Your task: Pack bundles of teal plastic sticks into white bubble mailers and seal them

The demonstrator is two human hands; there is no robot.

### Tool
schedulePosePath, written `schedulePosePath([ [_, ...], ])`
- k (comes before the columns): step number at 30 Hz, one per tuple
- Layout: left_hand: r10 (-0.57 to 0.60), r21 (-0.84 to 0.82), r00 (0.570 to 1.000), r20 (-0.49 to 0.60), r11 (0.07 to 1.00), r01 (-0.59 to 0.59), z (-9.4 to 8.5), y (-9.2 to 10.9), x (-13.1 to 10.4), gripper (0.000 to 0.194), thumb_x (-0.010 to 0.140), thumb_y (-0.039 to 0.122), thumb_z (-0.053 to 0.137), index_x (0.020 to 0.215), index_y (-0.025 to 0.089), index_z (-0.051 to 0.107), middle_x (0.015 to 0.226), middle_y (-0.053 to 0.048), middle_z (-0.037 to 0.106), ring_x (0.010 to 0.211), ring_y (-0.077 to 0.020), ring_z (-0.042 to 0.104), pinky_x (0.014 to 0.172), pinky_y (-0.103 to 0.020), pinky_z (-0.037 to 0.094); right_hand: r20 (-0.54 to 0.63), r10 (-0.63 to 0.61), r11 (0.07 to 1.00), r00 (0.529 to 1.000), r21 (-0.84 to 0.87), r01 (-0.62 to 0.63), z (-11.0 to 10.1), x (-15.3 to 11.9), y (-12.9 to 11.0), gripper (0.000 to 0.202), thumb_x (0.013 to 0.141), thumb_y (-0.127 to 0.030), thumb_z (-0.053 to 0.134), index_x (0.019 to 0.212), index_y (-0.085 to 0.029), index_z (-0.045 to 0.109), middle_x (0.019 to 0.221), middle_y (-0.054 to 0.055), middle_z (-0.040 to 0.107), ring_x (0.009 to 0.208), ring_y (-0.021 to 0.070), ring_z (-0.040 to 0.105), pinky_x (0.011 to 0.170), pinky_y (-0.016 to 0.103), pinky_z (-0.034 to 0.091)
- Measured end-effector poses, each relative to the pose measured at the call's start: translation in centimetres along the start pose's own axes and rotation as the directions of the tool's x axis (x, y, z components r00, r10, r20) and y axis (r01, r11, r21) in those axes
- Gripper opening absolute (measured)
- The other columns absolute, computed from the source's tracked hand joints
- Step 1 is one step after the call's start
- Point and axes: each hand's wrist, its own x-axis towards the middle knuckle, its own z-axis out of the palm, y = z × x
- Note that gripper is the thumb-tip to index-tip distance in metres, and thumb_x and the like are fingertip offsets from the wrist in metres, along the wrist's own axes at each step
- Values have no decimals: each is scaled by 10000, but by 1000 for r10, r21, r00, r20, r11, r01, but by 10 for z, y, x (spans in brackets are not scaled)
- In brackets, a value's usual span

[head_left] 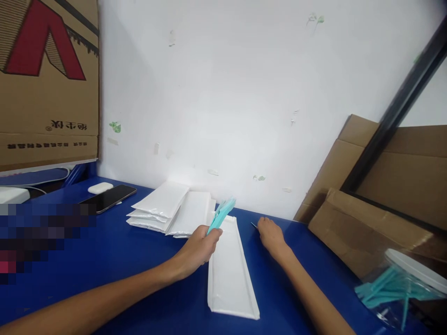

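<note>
My left hand (202, 247) is closed around a bundle of teal sticks (222, 215), which points up and to the right above a white padded envelope (230, 274). That envelope lies lengthwise on the blue table (157, 256). To its right, my right hand (271, 235) rests low over the table with curled fingers, and the tip of a thin dark pen-like object (254, 225) sticks out at its left side. Stacked white envelopes (162, 201) lie behind my left hand, with more white envelopes (193, 214) beside them.
A clear jar (401, 293) with a white lid and several teal sticks stands at the lower right. Cardboard (370, 232) leans behind it. A phone (111, 197) and a white case (100, 188) lie at the left, below a large carton (49, 102). A white wall (216, 93) rises behind.
</note>
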Motion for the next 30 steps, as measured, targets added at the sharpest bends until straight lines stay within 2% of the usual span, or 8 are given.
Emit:
schedulePosePath([
  [5, -32, -63, 999, 22, 997, 33, -1, 1, 2, 362, 856, 430, 444, 621, 234, 249, 492, 101, 191, 411, -63, 114, 388, -213, 108, -42, -74, 997, 996, -8, 73, -12, -5, -3, 362, 858, 38, 422, 1144, -112, 584, 1004, 156, 678, 901, 247, 665, 706, 303, 442],
  [8, -80, -88, 997, 13, 993, 81, -3, 0, 5, 374, 846, 431, 450, 627, 237, 216, 490, 105, 160, 403, -59, 87, 377, -208, 72, -208, -136, 988, 969, 38, 147, -28, -5, 3, 345, 945, -72, 400, 1229, -181, 562, 1018, 113, 685, 924, 239, 645, 771, 334, 431],
  [10, -95, -89, 995, 9, 991, 95, -4, 0, 7, 391, 843, 438, 455, 629, 237, 197, 487, 107, 146, 400, -56, 75, 374, -205, 58, -450, -194, 954, 872, 122, 275, -39, -7, 4, 283, 982, -163, 408, 1188, -201, 598, 1015, 96, 693, 945, 234, 628, 826, 358, 423],
  [13, -109, -101, 994, 9, 989, 109, -4, 1, 5, 387, 843, 452, 463, 638, 236, 216, 488, 110, 148, 401, -55, 77, 372, -199, 58, -741, -247, 818, 624, 185, 544, -53, -18, -2, 227, 981, -177, 450, 1076, -210, 654, 992, 66, 716, 930, 197, 627, 861, 352, 429],
  [17, -77, -130, 997, 9, 989, 77, -3, 6, -1, 328, 854, 487, 465, 691, 218, 374, 498, 110, 196, 411, -61, 115, 373, -192, 78, -839, -357, 668, 410, 77, 740, -64, -39, -25, 270, 939, -81, 501, 1071, -240, 675, 1044, 46, 726, 930, 168, 637, 815, 327, 457],
  [21, -41, -157, 998, -49, 987, 33, -2, 9, -3, 331, 839, 531, 502, 784, 211, 439, 512, 116, 225, 419, -61, 144, 381, -188, 92, -834, -486, 550, 261, -59, 833, -70, -55, -50, 307, 920, -80, 543, 1144, -259, 652, 1086, 56, 725, 881, 158, 656, 797, 344, 481],
  [25, -71, -180, 991, -113, 982, 50, -2, 8, -1, 382, 808, 558, 543, 761, 225, 363, 497, 128, 223, 409, -53, 151, 386, -181, 97, -811, -553, 466, 189, -113, 878, -70, -63, -68, 317, 902, -53, 559, 1155, -226, 637, 1073, 65, 732, 924, 163, 675, 883, 366, 494],
  [30, -10, -201, 992, -128, 979, -16, -4, 9, -2, 442, 790, 597, 577, 739, 225, 343, 495, 130, 208, 415, -46, 149, 384, -169, 103, -783, -582, 459, 219, -94, 884, -68, -64, -74, 389, 890, -47, 487, 1232, -199, 593, 1142, 74, 715, 1049, 189, 651, 948, 387, 488],
])
